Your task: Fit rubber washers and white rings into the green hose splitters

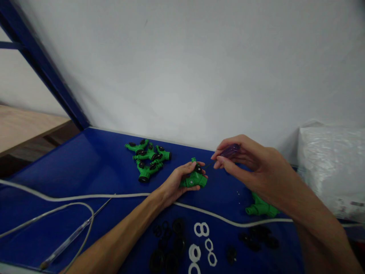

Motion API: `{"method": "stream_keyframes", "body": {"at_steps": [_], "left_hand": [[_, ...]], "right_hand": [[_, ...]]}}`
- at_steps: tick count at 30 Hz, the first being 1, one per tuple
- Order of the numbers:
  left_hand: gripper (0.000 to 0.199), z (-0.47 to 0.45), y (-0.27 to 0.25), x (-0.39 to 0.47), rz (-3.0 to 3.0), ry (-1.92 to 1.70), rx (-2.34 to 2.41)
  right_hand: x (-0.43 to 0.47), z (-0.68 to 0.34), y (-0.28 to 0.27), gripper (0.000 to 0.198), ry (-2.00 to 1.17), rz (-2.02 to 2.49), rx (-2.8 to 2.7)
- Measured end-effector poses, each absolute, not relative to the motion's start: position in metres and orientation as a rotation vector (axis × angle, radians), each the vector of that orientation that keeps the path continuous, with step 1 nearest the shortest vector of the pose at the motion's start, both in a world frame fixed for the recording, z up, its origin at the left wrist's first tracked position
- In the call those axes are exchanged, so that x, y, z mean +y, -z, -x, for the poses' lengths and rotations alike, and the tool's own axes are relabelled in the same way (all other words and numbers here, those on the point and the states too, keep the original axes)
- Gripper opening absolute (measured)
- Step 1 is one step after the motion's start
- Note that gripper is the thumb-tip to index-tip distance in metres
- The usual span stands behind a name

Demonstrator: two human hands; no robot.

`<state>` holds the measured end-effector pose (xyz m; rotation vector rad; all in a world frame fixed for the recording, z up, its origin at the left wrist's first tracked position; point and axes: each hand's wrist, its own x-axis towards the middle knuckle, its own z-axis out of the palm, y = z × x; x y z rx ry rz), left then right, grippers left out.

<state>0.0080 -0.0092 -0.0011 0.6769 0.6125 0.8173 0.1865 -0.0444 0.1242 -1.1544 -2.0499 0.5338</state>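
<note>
The left hand grips a green connector above the desk, toward its back edge; the right hand pinches a purple-handled screwdriver pointed at it. Green fittings cluster by that edge, white rings nearer the front.

No readable text, dark print on plastic-wrapped package too blurred

Head cam only: sits above and behind left hand and right hand, facing forward and down. Near, wide view: blue tabletop under the hands, pale wall beyond them.
</note>
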Motion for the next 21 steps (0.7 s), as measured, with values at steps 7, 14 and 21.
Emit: {"method": "stream_keyframes", "body": {"at_steps": [7,14,21], "left_hand": [[0.023,-0.0089,-0.0054,-0.0114,-0.548,-0.813,0.615],[0.024,-0.0103,-0.0088,-0.0109,-0.569,-0.8,0.634],[0.023,-0.0103,-0.0058,-0.0108,-0.606,-0.831,0.642]], "right_hand": [[-0.0467,-0.1884,-0.1268,0.015,-0.547,1.182,-2.032],[-0.0435,-0.185,-0.123,0.012,-0.569,1.161,-2.047],[-0.0414,-0.19,-0.1215,0.015,-0.5,1.176,-2.146]]}}
